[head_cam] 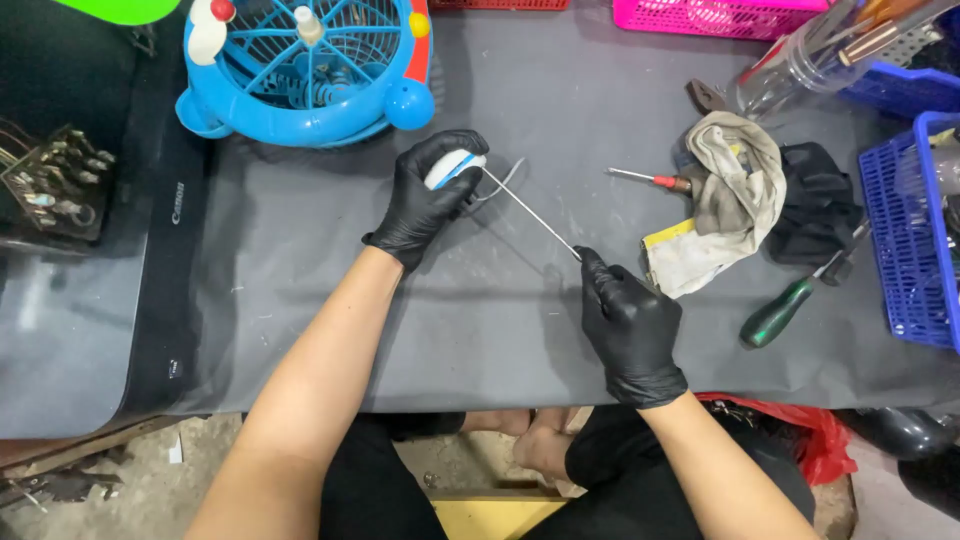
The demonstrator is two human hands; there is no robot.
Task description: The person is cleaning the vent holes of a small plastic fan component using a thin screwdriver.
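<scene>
I see the left hand (428,198) in a black glove, curled tight round a small white-and-blue motor part (452,168); the part sits in the palm, mostly hidden by fingers. A thin metal rod (530,214) runs from the part diag. down-right to the right hand (628,325), also gloved, whose fingertips pinch the rod's lower end; the rest of that hand is fisted, knuckles up. Both forearms are bare and angle in from the bottom edge, w/ wrists about level over the grey mat (500,340). A thin white wire (503,180) loops by the part. A blue plastic fan (305,65) stands just beyond the left hand. A dirty rag (735,195), red-handled screwdriver (650,180) and green-handled screwdriver (778,312) lie right of the hands.
</scene>
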